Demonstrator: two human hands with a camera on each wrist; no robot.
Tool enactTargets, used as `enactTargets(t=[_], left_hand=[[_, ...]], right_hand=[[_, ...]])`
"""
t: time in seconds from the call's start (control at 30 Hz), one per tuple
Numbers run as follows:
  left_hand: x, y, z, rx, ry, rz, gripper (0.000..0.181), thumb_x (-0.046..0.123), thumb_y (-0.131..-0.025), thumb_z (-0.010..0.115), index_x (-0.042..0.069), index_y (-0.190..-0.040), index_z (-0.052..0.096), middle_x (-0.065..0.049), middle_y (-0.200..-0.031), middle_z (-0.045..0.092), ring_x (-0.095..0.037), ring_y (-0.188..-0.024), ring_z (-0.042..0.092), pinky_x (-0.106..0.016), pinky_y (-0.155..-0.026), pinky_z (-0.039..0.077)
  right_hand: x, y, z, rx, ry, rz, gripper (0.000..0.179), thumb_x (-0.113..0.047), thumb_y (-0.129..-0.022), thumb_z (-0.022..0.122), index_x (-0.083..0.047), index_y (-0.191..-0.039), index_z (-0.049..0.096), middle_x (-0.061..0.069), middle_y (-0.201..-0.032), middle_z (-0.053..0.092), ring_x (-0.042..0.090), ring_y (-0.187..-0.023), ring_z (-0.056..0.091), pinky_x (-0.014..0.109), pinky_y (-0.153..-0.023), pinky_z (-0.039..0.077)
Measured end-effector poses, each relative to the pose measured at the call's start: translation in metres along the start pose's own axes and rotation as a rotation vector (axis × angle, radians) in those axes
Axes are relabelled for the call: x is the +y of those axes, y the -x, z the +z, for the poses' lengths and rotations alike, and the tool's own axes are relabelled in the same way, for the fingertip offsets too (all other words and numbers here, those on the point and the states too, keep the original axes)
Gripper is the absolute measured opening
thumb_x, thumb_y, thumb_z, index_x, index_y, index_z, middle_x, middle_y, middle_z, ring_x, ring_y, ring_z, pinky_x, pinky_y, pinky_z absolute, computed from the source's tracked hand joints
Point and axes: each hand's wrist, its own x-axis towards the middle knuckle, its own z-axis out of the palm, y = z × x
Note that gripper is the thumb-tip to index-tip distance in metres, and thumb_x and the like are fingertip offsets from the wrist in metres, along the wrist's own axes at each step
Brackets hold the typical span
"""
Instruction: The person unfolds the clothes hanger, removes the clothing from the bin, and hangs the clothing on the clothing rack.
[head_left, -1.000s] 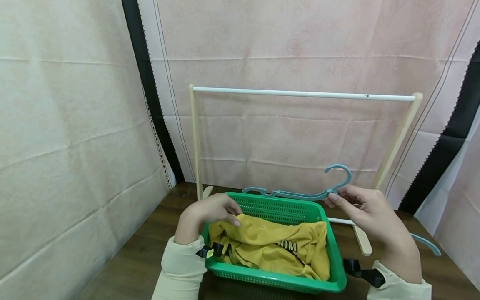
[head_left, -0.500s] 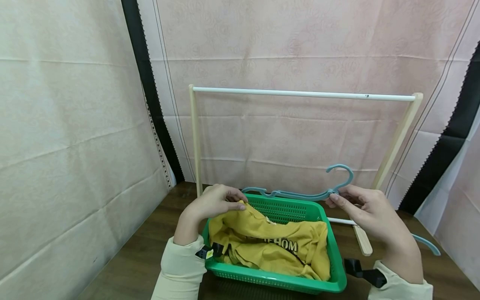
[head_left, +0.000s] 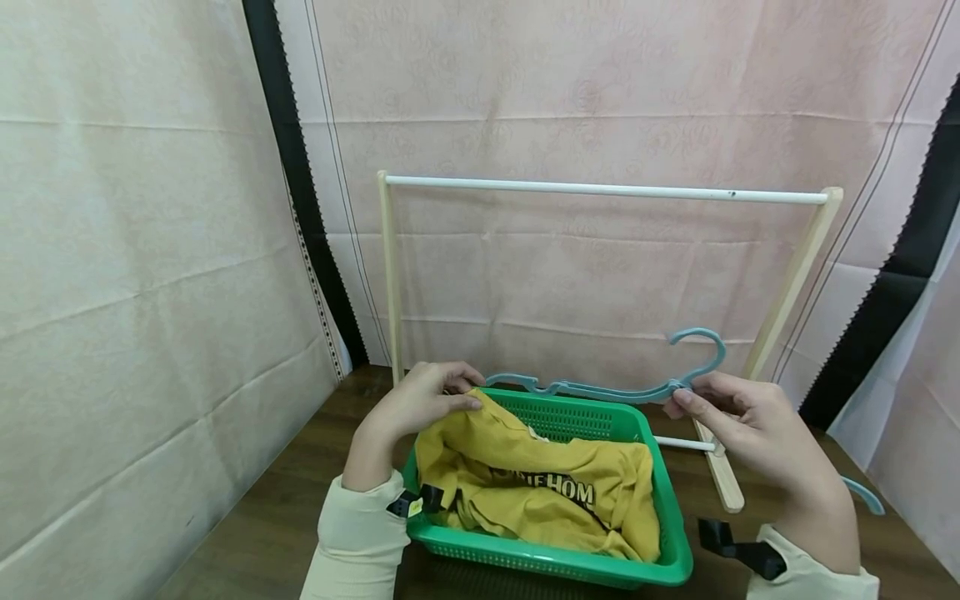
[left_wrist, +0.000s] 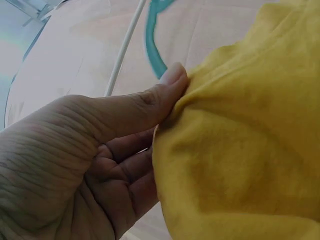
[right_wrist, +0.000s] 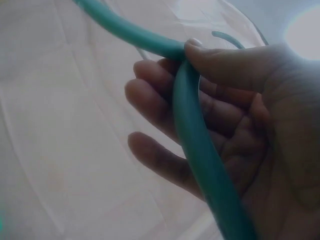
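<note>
A yellow garment (head_left: 540, 467) with dark lettering lies bunched in a green basket (head_left: 547, 567). My left hand (head_left: 427, 400) pinches its raised corner between thumb and fingers above the basket's far left corner. In the left wrist view, the yellow cloth (left_wrist: 240, 150) hangs from that pinch. My right hand (head_left: 750, 417) grips a blue clothes hanger (head_left: 615, 394) just below its hook. One hanger arm reaches left along the basket's far rim. The right wrist view shows the hanger (right_wrist: 195, 120) crossing in front of the curled fingers. The garment's lower folds are hidden.
Behind the basket stands a rack with a white top bar (head_left: 600, 190) and pale wooden posts (head_left: 795, 283). Its wooden foot (head_left: 723, 479) rests on the brown table (head_left: 277, 517). A blue curved end (head_left: 866, 496) shows beyond my right wrist; cannot tell whose it is. Fabric walls (head_left: 150, 250) surround the table.
My left hand has taken hold of the garment's corner and lifted it up and back, uncovering more lettering. My right hand has shifted slightly right with the hanger.
</note>
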Motion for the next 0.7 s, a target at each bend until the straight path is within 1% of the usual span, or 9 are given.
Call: enactTargets(t=[0.1,0.3,0.57,0.7], left_hand=[[0.0002,-0.0001,-0.0008,0.015,0.010,0.007,0.021,0.022,-0.094,0.073,0.019,-0.115,0.072,0.012,-0.098,0.073,-0.005,-0.093,0.068,-0.032,-0.084,0.055],[0.0032,-0.0005,-0.0035,0.037,0.021,0.032,0.015,0.023,-0.093,0.074,0.022,-0.108,0.074,0.013,-0.096,0.074,-0.004,-0.091,0.069,-0.029,-0.082,0.056],[0.0058,-0.0013,-0.0021,0.057,0.019,0.076,0.014,0.020,-0.093,0.074,0.020,-0.106,0.074,0.014,-0.094,0.074,-0.002,-0.089,0.069,-0.027,-0.080,0.056],[0.0074,-0.0023,0.0010,0.056,0.014,0.121,0.014,0.019,-0.094,0.073,0.017,-0.107,0.075,0.014,-0.094,0.074,-0.001,-0.089,0.069,-0.028,-0.080,0.056]], right_hand=[[-0.0001,0.0012,-0.0011,-0.012,-0.003,0.004,0.018,0.000,-0.097,0.064,-0.014,-0.101,0.074,-0.003,-0.087,0.075,0.008,-0.079,0.071,0.017,-0.070,0.055],[-0.0016,-0.0006,-0.0010,-0.043,-0.027,0.011,0.017,-0.001,-0.098,0.063,-0.015,-0.100,0.074,-0.004,-0.084,0.074,0.011,-0.077,0.072,0.020,-0.068,0.056],[-0.0029,-0.0027,0.0016,-0.062,-0.046,-0.008,0.019,0.000,-0.098,0.063,-0.017,-0.099,0.074,-0.006,-0.083,0.073,0.011,-0.077,0.072,0.020,-0.068,0.056],[-0.0036,-0.0034,0.0039,-0.071,-0.059,-0.023,0.020,0.000,-0.098,0.063,-0.017,-0.098,0.074,-0.006,-0.083,0.073,0.011,-0.076,0.072,0.022,-0.065,0.056]])
